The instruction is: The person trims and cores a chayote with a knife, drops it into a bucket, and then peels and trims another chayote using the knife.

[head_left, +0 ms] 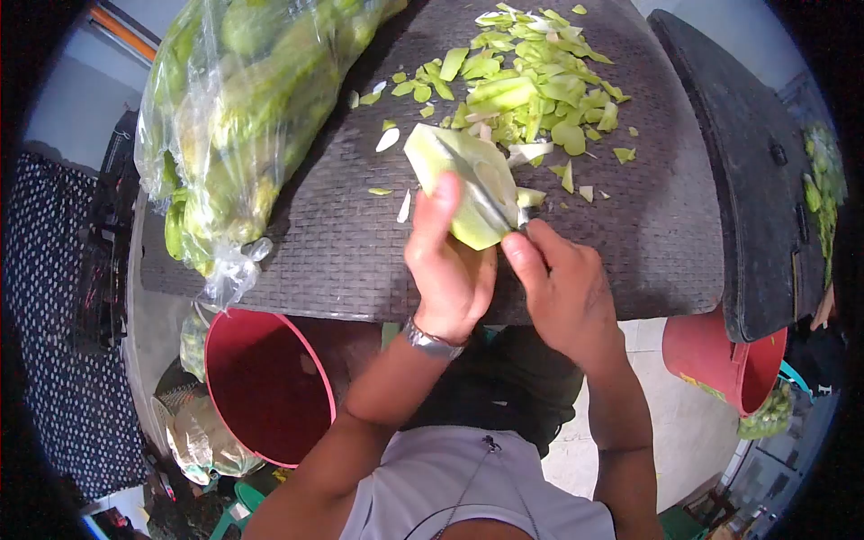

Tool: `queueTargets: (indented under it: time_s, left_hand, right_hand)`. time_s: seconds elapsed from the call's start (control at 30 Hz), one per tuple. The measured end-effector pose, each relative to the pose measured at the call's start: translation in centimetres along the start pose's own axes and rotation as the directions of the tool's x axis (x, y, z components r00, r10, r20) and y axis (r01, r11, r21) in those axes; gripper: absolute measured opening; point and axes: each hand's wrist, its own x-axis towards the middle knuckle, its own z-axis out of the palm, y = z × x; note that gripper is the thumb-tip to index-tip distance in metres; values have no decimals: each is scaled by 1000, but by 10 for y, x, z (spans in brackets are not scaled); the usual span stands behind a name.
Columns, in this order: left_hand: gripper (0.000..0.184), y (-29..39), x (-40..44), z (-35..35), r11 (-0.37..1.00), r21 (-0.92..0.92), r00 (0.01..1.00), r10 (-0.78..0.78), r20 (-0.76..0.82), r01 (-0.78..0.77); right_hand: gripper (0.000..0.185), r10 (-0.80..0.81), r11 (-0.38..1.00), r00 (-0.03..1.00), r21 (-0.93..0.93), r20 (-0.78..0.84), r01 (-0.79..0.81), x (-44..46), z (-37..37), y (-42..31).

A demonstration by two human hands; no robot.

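Above the table, my left hand (447, 281) is closed around a pale green, peeled chayote (427, 155), with the thumb along its near side. My right hand (569, 290) grips a knife (481, 200) whose blade lies across the cut face of the chayote. The knife's handle is mostly hidden in my fingers. Just beyond the chayote spreads a heap of green peelings and trimmings (540, 94), with loose scraps scattered around it. A knotted clear plastic bag (238, 135) full of whole green chayotes lies to the left on the tabletop.
The dark woven-pattern table (333, 265) has its near edge close to my body. A red bucket (270, 387) stands below on the left, another red bucket (706, 355) on the right. A dark panel (729, 171) borders the table's right side, with bagged greens (819, 180) beyond.
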Motion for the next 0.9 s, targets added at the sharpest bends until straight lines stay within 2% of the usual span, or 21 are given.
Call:
queueTargets:
  time_s: [0.03,0.07,0.17,0.2,0.3,0.43,0.47,0.57,0.6,0.67,0.77,0.9]
  left_hand:
    - [54,-4,-1,-3,993,111,999,45,0,-45]
    - [48,-2,-2,-5,972,219,995,66,69,-80]
    - [44,1,-1,-2,990,135,999,26,43,-31]
    - [43,1,0,-2,998,58,1000,21,15,-22]
    - [44,11,8,-4,997,-60,996,-55,-65,52]
    - [42,23,15,0,989,-82,990,-132,-57,127]
    - [44,24,20,-3,982,-118,988,-151,-42,145]
    - [43,25,20,0,983,-107,983,-157,-94,147]
    - [43,26,20,0,987,-84,986,-144,-87,136]
    - [43,27,22,-1,992,-39,990,-122,-74,119]
    - [43,25,25,-6,984,-119,989,-139,-44,133]
    - [43,22,21,1,992,-81,992,-106,-68,101]
  right_hand:
    - [52,79,988,994,125,74,-88,2,-4,1]
    - [55,147,953,976,243,160,-183,4,-8,2]
    - [68,289,695,790,449,541,-562,14,-27,11]
    - [82,257,650,788,503,560,-570,14,-30,7]
    - [82,250,570,829,616,500,-543,13,-37,20]
    - [82,301,691,878,549,373,-471,7,-43,21]
    - [62,303,669,869,562,391,-486,4,-44,20]
    - [35,345,805,899,409,268,-431,-6,-42,-1]
    - [30,341,804,906,422,249,-419,-9,-44,-3]
    - [24,338,801,918,448,208,-397,-13,-44,-4]
    - [22,325,804,926,459,192,-377,-12,-40,-4]
    - [22,333,825,929,427,160,-369,-5,-29,-8]
